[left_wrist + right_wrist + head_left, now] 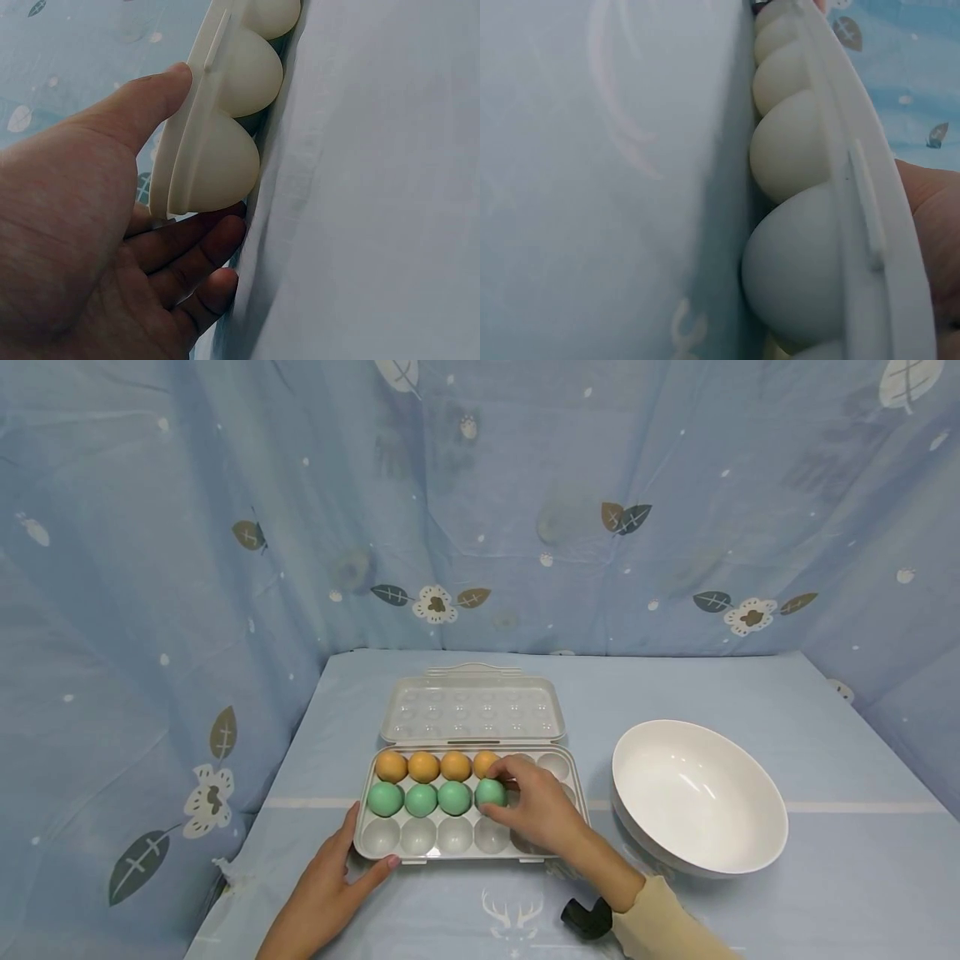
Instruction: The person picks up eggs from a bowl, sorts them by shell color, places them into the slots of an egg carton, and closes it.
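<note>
A pale plastic egg tray point(454, 857) lies on the table, its clear lid point(472, 710) folded open behind it. Orange balls point(423, 767) occupy cups in the back row, and green balls point(422, 800) sit in front of them. My left hand point(326, 881) holds the tray's near left corner, thumb on the front edge; the left wrist view shows the thumb point(150, 101) against the rim. With thumb and fingers, my right hand point(543, 810) pinches the fourth green ball point(491, 792) at its cup in the middle row. The right wrist view shows mostly the tray's underside cups point(795, 262).
A large white bowl point(697, 797) stands right of the tray. Near the right sleeve point(667, 922) lies a black curved object point(587, 918), partly covered. Patterned blue cloth point(525, 485) hangs behind the table and along its sides.
</note>
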The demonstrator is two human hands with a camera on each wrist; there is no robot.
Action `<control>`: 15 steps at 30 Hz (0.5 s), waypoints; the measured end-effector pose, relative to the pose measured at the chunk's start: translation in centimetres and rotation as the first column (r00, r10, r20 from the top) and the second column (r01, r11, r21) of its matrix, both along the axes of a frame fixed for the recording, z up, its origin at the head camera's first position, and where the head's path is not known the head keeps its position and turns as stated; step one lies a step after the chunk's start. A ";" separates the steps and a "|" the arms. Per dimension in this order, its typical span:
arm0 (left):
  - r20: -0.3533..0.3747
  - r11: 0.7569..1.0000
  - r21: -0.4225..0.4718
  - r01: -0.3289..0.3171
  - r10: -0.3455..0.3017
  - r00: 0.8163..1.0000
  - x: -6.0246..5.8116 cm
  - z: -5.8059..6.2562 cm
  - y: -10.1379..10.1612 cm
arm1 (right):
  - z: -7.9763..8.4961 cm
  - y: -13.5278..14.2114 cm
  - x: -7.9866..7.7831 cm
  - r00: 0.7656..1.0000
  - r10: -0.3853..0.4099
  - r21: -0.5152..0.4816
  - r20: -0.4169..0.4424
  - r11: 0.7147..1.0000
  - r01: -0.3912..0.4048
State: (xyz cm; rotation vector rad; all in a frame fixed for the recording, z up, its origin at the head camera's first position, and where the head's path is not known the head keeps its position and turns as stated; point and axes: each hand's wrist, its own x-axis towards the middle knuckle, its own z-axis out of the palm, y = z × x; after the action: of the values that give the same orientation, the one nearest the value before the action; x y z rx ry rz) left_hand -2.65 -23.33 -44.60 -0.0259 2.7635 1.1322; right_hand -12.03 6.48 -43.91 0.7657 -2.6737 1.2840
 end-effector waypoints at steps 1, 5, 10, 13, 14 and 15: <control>-0.001 1.000 0.001 0.000 0.000 1.000 0.0 0.0 0.0 | 0.0 0.0 0.0 1.000 -0.003 0.006 -0.003 1.000 0.003; -0.002 1.000 0.000 0.003 -0.003 1.000 0.0 0.0 0.0 | 0.0 0.1 0.1 1.000 -0.011 0.025 -0.015 1.000 0.011; 0.020 1.000 -0.010 0.002 -0.002 1.000 -0.2 0.0 -0.1 | 0.6 0.5 0.1 1.000 0.008 0.034 -0.028 0.999 -0.007; 0.030 1.000 -0.021 0.008 -0.007 1.000 -0.2 -0.1 -0.1 | 1.4 0.8 -0.2 0.999 0.020 0.060 -0.048 0.998 -0.017; 0.031 1.000 -0.025 0.010 -0.009 0.999 -0.2 -0.1 -0.1 | 1.8 1.0 -0.3 0.998 0.022 0.077 -0.050 0.997 -0.018; 0.032 1.000 -0.028 0.009 -0.008 0.999 -0.2 -0.1 -0.1 | 2.2 1.2 -0.4 0.998 0.023 0.096 -0.058 0.995 -0.017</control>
State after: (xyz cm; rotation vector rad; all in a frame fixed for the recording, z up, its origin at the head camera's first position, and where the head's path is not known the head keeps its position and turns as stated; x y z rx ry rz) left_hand -2.89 -23.43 -44.69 -0.0346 2.7488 1.0820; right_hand -12.42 7.67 -41.76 0.8307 -2.7036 1.1253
